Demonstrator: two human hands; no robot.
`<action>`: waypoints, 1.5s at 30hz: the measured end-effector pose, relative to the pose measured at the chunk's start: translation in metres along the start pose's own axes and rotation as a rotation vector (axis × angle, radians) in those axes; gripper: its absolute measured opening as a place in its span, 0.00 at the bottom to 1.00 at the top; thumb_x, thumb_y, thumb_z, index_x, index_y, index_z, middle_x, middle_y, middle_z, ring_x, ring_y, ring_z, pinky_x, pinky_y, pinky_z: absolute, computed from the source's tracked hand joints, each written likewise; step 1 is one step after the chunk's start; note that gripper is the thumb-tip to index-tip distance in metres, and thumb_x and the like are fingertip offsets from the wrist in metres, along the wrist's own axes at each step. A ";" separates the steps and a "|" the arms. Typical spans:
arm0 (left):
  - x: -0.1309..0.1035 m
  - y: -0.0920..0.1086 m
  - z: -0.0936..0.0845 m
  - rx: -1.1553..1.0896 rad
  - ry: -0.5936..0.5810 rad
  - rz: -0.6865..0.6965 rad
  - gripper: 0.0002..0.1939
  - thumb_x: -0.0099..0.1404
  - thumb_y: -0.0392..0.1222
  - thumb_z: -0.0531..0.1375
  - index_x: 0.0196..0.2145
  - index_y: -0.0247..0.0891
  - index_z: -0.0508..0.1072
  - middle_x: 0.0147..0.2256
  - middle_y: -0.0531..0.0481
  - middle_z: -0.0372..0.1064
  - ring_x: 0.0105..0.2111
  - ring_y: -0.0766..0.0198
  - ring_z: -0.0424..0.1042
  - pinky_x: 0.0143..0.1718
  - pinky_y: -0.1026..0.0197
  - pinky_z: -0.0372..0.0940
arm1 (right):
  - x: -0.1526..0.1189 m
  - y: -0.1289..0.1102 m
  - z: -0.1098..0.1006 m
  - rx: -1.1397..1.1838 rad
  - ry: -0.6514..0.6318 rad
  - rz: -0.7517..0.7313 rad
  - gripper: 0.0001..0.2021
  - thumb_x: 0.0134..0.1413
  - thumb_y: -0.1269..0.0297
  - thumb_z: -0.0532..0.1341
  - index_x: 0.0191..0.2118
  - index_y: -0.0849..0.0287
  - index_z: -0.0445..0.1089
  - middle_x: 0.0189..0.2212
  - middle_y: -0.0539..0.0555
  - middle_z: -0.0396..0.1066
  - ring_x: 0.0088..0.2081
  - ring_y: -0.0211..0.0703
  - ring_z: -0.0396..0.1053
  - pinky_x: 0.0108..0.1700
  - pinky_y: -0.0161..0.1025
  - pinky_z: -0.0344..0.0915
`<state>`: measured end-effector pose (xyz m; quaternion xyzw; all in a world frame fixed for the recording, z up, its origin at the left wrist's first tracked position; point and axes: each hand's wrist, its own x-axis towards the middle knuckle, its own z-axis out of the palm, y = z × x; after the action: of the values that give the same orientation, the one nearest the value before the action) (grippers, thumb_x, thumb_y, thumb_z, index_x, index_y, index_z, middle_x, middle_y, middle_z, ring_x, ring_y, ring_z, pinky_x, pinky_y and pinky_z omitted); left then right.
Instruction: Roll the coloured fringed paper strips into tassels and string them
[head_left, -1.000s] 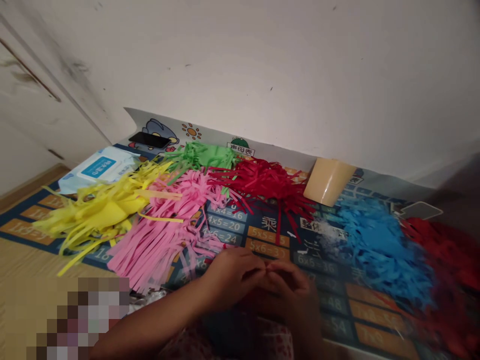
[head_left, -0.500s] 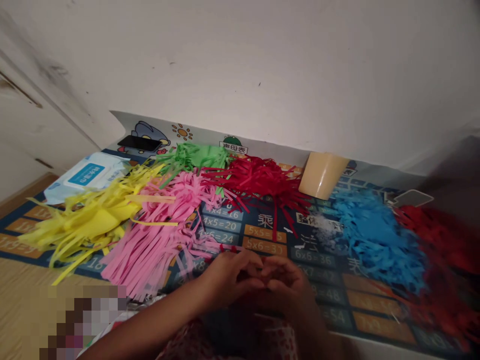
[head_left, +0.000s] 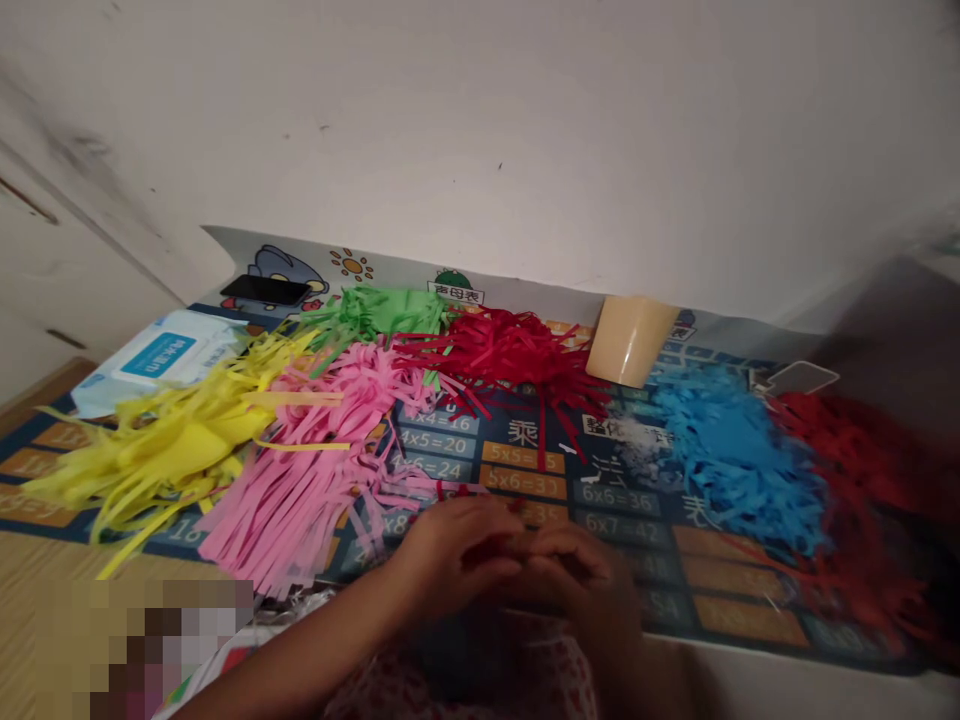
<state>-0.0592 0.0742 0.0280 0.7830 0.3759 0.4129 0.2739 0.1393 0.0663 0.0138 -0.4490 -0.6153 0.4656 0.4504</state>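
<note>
L hand (head_left: pixel 457 545) & R hand (head_left: pixel 589 570) half-curled, fingertips close tog. over mat (head_left: pixel 615 497); can't tell what, if anything, they grip. Pink strips (head_left: pixel 289 500) on mat, nr L hand; dk-red strips (head_left: pixel 517 350) beyond.

Left of left hand (head_left: pixel 457 550): pink strips (head_left: pixel 292 485), farther out yellow strips (head_left: pixel 176 430). Beyond: crimson strips (head_left: pixel 517 350), green strips (head_left: pixel 394 312). Right of right hand (head_left: pixel 589 570): blue strips (head_left: pixel 750 465), then red strips (head_left: pixel 847 440). Around both: navy mat (head_left: pixel 652 525), orange-and-blue boxes.

Right hand (head_left: pixel 581 575) shifted over mat (head_left: pixel 666 552); printed "6x7=42" (head_left: pixel 621 530) now uncovered.
</note>
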 end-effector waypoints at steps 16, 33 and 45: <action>-0.008 0.014 0.017 0.160 -0.172 -0.107 0.01 0.61 0.35 0.62 0.31 0.38 0.73 0.30 0.49 0.75 0.30 0.62 0.74 0.32 0.64 0.66 | -0.023 -0.008 -0.005 -0.245 0.045 -0.145 0.02 0.54 0.68 0.65 0.31 0.55 0.74 0.29 0.49 0.75 0.32 0.38 0.72 0.35 0.31 0.66; -0.014 0.011 0.032 -0.415 -0.455 -0.396 0.06 0.61 0.40 0.62 0.31 0.36 0.78 0.37 0.46 0.73 0.35 0.63 0.74 0.39 0.64 0.67 | -0.108 0.085 -0.030 -0.296 -0.128 0.459 0.12 0.58 0.58 0.53 0.32 0.59 0.69 0.30 0.55 0.72 0.33 0.46 0.68 0.37 0.41 0.65; -0.027 0.003 0.062 -0.452 -0.799 -0.594 0.07 0.61 0.38 0.57 0.29 0.36 0.75 0.27 0.53 0.75 0.29 0.65 0.72 0.32 0.68 0.62 | -0.108 0.015 -0.191 0.652 0.819 0.061 0.03 0.48 0.64 0.68 0.31 0.50 0.74 0.25 0.48 0.72 0.20 0.33 0.67 0.20 0.30 0.66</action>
<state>-0.0153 0.0432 -0.0130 0.6608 0.3493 0.0590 0.6617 0.3479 -0.0043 0.0156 -0.4487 -0.1985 0.4320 0.7568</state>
